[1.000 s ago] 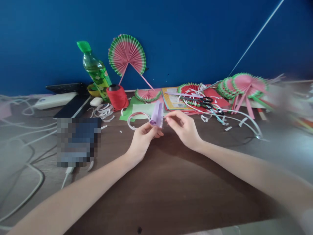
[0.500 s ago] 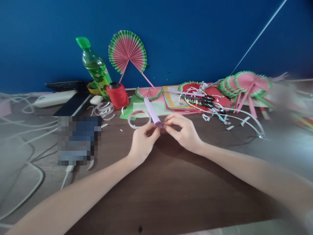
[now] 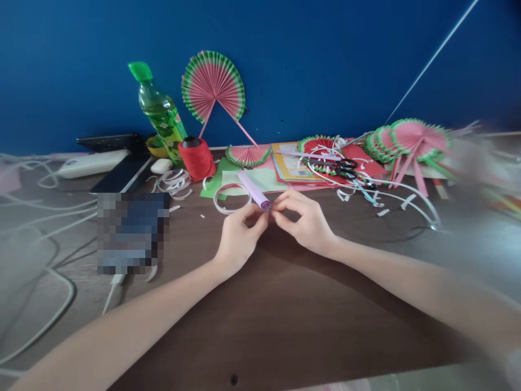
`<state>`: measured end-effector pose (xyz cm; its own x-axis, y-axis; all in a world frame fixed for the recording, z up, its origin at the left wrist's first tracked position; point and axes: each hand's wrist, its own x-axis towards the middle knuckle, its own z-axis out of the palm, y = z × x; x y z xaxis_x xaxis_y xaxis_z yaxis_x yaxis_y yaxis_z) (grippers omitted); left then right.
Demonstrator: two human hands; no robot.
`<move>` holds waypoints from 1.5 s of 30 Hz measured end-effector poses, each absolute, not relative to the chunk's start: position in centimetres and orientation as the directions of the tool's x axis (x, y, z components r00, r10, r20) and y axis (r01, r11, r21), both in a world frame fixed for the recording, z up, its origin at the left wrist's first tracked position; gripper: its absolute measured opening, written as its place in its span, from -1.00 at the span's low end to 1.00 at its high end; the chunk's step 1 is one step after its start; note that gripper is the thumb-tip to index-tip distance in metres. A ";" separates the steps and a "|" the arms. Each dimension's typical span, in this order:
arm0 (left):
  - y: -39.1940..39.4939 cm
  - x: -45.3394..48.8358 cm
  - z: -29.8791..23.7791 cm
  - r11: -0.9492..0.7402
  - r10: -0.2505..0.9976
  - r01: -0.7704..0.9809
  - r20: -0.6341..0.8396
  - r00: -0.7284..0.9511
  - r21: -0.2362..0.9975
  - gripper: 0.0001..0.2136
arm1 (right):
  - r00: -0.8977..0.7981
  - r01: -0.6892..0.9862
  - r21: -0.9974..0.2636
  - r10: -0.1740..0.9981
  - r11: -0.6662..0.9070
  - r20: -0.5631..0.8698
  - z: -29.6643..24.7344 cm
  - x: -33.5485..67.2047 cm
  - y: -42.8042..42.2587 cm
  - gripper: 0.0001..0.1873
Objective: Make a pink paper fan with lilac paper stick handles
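Observation:
A rolled tube of purple paper (image 3: 254, 189) points away from me, its spiral end facing me. My left hand (image 3: 239, 234) pinches the near end from the left, thumb and fingers closed. From the other side, my right hand (image 3: 303, 222) has its fingertips pressed together at the same end of the roll. The exact contact under the fingertips is hidden. Just beyond my left hand lies a roll of tape (image 3: 217, 205), partly over a pale green paper sheet (image 3: 230, 178).
Behind stand a green drink bottle (image 3: 160, 111), a red thread spool (image 3: 197, 160) and a pleated watermelon fan (image 3: 214, 81) against the blue wall. Scissors (image 3: 342, 168) lie among paper scraps, with more fans (image 3: 419, 138) at right. A pixelated phone-like device (image 3: 134, 233) and cables are at left.
The far end of the purple roll has shifted slightly down and toward me, and its spiral end shows more fully. Both hands stay at nearly the same place.

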<state>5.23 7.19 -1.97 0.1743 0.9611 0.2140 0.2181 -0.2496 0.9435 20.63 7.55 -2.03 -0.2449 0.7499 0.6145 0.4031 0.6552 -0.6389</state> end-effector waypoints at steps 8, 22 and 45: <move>7.2 5.2 -2.0 -0.223 0.965 0.190 0.189 0.182 0.956 -0.90 | -0.257 0.387 -0.676 0.777 0.627 0.574 -1.8 20.8 7.6 -0.85; 7.1 5.1 -2.1 -0.247 0.959 0.202 0.209 0.190 0.948 -0.90 | -0.281 0.414 -0.640 0.760 0.647 0.587 -1.9 20.9 7.6 -0.89; 7.7 5.3 -1.7 -0.086 0.982 0.059 0.074 0.174 0.995 -0.91 | -0.035 0.252 -0.884 0.917 0.393 0.398 -1.5 21.4 8.9 -0.91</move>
